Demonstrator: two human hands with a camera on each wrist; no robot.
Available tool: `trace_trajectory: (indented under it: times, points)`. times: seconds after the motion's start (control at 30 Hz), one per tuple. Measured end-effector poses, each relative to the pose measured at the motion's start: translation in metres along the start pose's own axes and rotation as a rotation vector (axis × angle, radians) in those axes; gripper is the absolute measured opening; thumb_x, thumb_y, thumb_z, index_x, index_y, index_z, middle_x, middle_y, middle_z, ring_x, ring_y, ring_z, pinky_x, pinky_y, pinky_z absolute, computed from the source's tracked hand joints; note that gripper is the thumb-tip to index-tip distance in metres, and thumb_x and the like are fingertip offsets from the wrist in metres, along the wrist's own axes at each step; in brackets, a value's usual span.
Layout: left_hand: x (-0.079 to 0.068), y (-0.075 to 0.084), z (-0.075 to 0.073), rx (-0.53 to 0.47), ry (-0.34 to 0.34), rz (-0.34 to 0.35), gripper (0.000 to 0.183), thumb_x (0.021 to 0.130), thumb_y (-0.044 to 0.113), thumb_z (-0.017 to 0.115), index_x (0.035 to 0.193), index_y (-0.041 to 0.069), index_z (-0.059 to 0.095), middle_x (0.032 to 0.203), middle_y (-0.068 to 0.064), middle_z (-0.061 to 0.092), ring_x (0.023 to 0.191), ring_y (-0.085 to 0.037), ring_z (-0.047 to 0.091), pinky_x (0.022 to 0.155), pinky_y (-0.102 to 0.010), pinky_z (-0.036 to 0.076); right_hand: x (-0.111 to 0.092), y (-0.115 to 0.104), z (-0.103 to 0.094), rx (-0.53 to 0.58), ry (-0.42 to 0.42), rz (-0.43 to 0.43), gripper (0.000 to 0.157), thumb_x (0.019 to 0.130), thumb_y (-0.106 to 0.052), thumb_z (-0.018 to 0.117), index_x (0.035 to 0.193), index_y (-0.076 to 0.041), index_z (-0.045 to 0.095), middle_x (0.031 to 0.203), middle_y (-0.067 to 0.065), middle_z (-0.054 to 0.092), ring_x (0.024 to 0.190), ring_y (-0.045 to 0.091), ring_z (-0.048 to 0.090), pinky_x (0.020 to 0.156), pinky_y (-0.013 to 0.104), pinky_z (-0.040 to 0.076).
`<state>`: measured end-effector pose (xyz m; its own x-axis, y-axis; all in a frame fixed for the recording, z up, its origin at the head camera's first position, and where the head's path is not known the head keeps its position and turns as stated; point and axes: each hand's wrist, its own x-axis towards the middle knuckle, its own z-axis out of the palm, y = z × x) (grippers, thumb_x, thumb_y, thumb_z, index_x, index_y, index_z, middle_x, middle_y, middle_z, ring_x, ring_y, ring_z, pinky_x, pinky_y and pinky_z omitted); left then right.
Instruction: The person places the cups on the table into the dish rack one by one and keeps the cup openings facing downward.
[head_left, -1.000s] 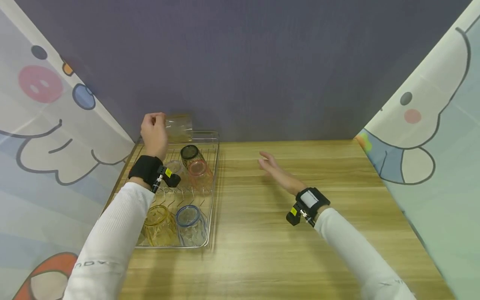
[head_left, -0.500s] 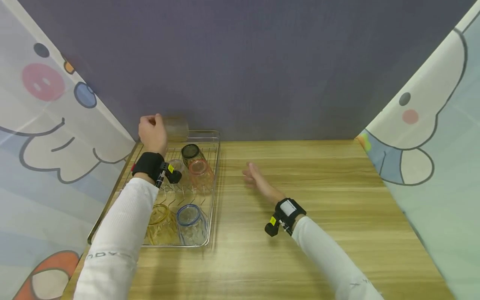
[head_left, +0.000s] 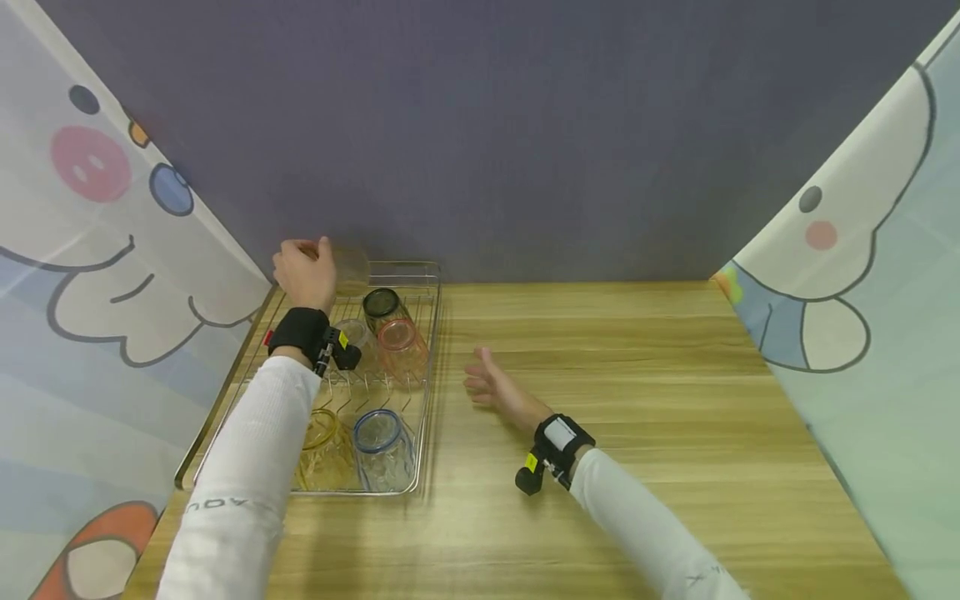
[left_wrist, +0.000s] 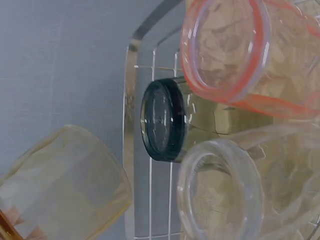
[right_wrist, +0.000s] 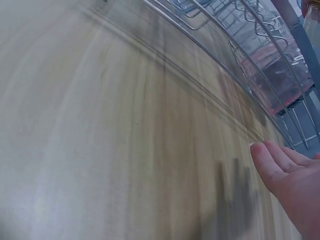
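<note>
My left hand (head_left: 306, 271) grips a pale amber-tinted glass (head_left: 352, 268), which lies on its side in the air over the back left of the wire rack (head_left: 405, 263). In the left wrist view, fingertips show through the held glass (left_wrist: 75, 185). Just below it in the rack stand upturned glasses: a black-based one (left_wrist: 165, 120), a pink-rimmed one (head_left: 401, 346) and a clear one (left_wrist: 220, 195). My right hand (head_left: 504, 387) is over the table to the right of the rack, fingers extended and holding nothing.
At the rack's near end stand a yellow glass (head_left: 326, 458) and a blue-rimmed glass (head_left: 384, 454), both upturned. My left sleeve hides the rack's left part. A dark wall (head_left: 525, 150) rises behind the wooden table (head_left: 637, 350); printed panels flank it.
The left hand and the glass have shifted a little left and down in the head view. My right hand has moved left and nearer, towards the rack's right side.
</note>
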<state>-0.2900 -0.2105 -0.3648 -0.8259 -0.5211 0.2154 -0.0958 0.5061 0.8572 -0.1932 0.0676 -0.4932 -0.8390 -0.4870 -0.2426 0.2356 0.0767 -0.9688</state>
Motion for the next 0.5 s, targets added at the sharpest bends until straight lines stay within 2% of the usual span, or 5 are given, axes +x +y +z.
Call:
trace_trajectory:
  times: [0.13, 0.23, 0.5]
  points:
    - [-0.001, -0.005, 0.000, 0.013, -0.011, 0.009, 0.038, 0.104, 0.036, 0.047, 0.119, 0.001, 0.049, 0.124, -0.022, 0.044, 0.123, -0.039, 0.039, 0.108, -0.048, 0.028, -0.001, 0.004, 0.004, 0.017, -0.021, 0.017, 0.083, 0.101, -0.066, 0.009, 0.158, -0.007, -0.004, 0.161, 0.028, 0.018, 0.145, 0.047, 0.030, 0.116, 0.059, 0.031]
    - [-0.001, -0.011, -0.001, 0.024, -0.019, 0.013, 0.039, 0.103, 0.033, 0.050, 0.120, -0.002, 0.049, 0.125, -0.025, 0.046, 0.125, -0.041, 0.039, 0.113, -0.050, 0.026, -0.003, 0.009, 0.006, 0.024, -0.060, 0.027, 0.086, 0.100, -0.067, 0.009, 0.158, -0.005, -0.004, 0.161, 0.029, 0.017, 0.145, 0.047, 0.030, 0.115, 0.058, 0.034]
    - [0.001, -0.030, 0.005, 0.075, -0.062, -0.010, 0.047, 0.102, 0.034, 0.053, 0.127, -0.006, 0.050, 0.134, -0.030, 0.046, 0.129, -0.046, 0.037, 0.112, -0.055, 0.029, -0.008, 0.012, 0.005, 0.043, -0.109, 0.030, 0.086, 0.100, -0.067, 0.012, 0.158, -0.007, -0.006, 0.161, 0.030, 0.013, 0.145, 0.048, 0.028, 0.114, 0.059, 0.034]
